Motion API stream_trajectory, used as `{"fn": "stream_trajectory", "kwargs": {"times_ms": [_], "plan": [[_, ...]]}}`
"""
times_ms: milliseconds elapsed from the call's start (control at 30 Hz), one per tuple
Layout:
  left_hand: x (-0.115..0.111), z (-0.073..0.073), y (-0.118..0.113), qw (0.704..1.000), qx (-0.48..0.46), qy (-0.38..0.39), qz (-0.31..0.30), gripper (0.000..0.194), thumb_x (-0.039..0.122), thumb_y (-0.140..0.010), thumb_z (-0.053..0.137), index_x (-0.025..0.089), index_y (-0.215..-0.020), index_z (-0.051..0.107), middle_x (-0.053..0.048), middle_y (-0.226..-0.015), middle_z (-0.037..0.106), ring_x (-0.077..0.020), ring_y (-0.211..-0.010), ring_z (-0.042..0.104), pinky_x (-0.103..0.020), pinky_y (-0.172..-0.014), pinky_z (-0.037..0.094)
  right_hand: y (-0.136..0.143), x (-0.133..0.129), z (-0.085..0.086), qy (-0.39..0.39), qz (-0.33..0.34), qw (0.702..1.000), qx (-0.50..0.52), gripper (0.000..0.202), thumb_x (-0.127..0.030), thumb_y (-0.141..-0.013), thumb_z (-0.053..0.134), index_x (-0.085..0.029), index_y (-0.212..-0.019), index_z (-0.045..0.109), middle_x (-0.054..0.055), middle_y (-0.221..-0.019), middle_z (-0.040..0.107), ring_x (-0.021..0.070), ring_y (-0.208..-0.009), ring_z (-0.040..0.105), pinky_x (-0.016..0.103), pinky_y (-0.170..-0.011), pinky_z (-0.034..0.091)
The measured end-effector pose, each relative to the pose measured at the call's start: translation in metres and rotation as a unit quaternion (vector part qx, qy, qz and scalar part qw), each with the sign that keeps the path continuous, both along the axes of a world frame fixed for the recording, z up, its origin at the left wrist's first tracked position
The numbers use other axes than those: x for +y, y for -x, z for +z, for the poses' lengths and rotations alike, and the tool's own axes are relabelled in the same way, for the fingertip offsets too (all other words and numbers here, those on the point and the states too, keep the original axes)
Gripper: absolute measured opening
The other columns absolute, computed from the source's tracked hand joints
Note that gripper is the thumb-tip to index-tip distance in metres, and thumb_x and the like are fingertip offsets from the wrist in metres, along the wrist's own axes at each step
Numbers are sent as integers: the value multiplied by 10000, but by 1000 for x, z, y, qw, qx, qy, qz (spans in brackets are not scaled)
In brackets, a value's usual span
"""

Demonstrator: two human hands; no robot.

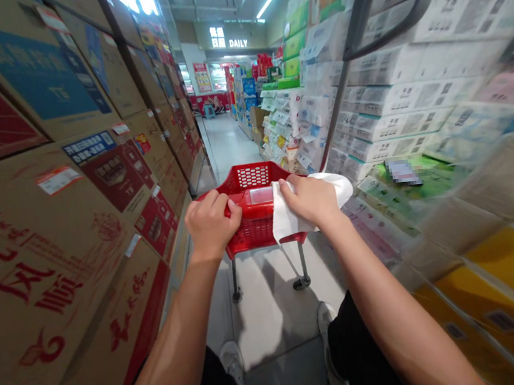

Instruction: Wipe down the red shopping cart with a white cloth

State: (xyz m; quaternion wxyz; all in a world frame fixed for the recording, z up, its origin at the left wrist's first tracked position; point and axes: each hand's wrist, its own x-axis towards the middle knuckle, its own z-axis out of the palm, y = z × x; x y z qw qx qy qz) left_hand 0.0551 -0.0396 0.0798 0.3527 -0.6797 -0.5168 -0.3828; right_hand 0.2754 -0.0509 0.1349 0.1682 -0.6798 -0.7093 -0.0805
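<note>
A small red plastic shopping cart point(252, 233) stands straight ahead of me on dark legs with casters. Around the left end of its red handle point(259, 209), my left hand point(213, 223) is closed, thumb toward the middle. A white cloth point(286, 217) drapes over the handle's right part and bulges out to the right. My right hand point(311, 198) is closed over this cloth, pressing it against the handle; its fingertips are partly hidden. A clear label panel sits at the handle's middle. The basket's inside is mostly out of sight.
Stacked cardboard boxes point(29, 259) wall the left side. Packs of tissue point(394, 101) pile up on the right, with yellow packages point(513, 269) lower down. A grey hooked handle point(387, 7) juts in at upper right. The tiled aisle point(228, 143) runs forward toward a blue stool point(209, 110).
</note>
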Motion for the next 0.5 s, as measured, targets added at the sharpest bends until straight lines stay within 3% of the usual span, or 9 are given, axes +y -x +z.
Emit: {"fn": "stream_trajectory", "kwargs": {"times_ms": [67,167,267,500], "plan": [[-3,0,1,1000,-4,5,9,194,245,-855,524,209,-665,533,-26,-701,587,-172,-635,481,-343,-674,311,-5,0,-1,2,-15,1000,-11,575,-547,-1040,226,-208,-1074,689,129,-989,750,296,-952,694,355,-798,430],[-8,-1,-1,1000,-15,6,22,188,245,-845,530,209,-661,525,-27,-699,589,-174,-628,474,-356,-678,296,0,-4,-3,-23,16,999,-20,583,-531,-1053,186,-209,-1069,672,124,-1047,742,279,-971,685,341,-795,422],[-11,-2,-5,999,-26,-1,24,182,241,-833,533,208,-655,519,-30,-689,588,-174,-623,474,-365,-681,279,18,-8,-3,-54,72,996,-24,576,-529,-1060,178,-204,-1091,653,125,-1125,722,263,-1028,657,318,-799,413],[-13,-3,-6,999,-41,11,16,188,243,-843,529,210,-658,526,-33,-691,590,-176,-632,477,-374,-684,262,65,-11,-7,-120,164,979,-27,521,-504,-1053,276,-160,-1056,667,133,-1059,721,255,-1005,628,320,-859,387]]}}
